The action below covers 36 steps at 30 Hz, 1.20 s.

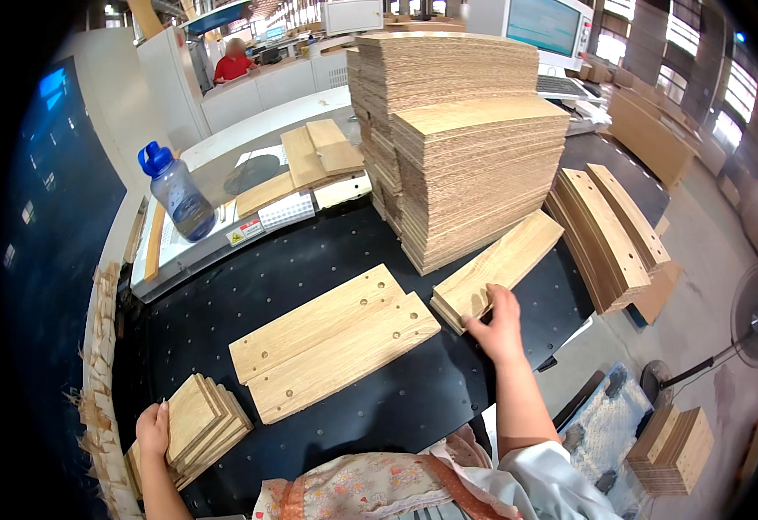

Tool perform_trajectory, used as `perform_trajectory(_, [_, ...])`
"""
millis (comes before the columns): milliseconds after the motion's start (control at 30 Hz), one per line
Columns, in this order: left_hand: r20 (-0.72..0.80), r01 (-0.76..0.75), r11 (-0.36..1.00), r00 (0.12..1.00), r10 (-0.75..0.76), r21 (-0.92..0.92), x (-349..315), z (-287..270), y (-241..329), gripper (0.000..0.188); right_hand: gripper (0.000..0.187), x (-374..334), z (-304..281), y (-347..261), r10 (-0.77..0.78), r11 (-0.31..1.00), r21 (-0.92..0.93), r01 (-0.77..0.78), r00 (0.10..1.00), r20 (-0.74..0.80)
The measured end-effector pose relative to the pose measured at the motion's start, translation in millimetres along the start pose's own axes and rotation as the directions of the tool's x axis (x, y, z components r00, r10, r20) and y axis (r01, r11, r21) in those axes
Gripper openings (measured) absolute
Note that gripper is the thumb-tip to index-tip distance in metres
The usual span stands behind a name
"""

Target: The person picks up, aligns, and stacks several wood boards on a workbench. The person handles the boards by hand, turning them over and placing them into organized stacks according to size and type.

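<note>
While the left hand (152, 431) touches a stepped stack of pale wooden boards (198, 416) on the dotted black tabletop (435, 386), its grip unclear, the right hand (499, 326) pinches narrow pale wooden planks (510, 258) stacked farther right.

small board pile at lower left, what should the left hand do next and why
Probably nudge the small board pile square: its boards sit staggered, their edges out of line, and the left hand rests against its left side.
</note>
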State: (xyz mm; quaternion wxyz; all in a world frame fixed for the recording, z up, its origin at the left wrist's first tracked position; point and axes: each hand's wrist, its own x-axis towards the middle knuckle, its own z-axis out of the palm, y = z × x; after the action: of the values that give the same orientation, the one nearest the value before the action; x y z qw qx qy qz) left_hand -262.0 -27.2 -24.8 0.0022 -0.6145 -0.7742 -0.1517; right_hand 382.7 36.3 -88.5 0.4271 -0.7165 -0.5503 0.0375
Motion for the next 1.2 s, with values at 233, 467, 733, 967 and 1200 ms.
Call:
perform_trajectory(233, [-0.035,0.002,0.999,0.999,-0.004,-0.035,0,-1,4,0.047,0.087,-10,22,-2,0.119,0.992,-0.046,-0.117,0.992,0.032])
perform_trajectory(467, [-0.038,0.024,0.998,0.999,-0.026,-0.063,-1,3,-4,0.047,0.09,-18,8,25,0.169,0.947,0.278,-0.16,0.986,-0.007])
perform_trajectory(733, [-0.036,0.022,0.996,0.999,-0.025,-0.088,1,2,0,0.046,0.08,10,9,39,0.702,0.335,0.799,-0.5,0.697,0.142])
perform_trajectory(967, [-0.127,-0.07,0.937,0.992,0.028,-0.342,6,11,-18,0.024,0.029,4,7,44,0.577,0.079,0.872,-0.484,0.735,0.355])
perform_trajectory(1200, [-0.482,-0.461,0.764,0.846,0.227,-0.45,-3,-47,112,0.033,0.039,-76,4,-18,0.372,0.124,0.944,-0.307,0.896,0.242])
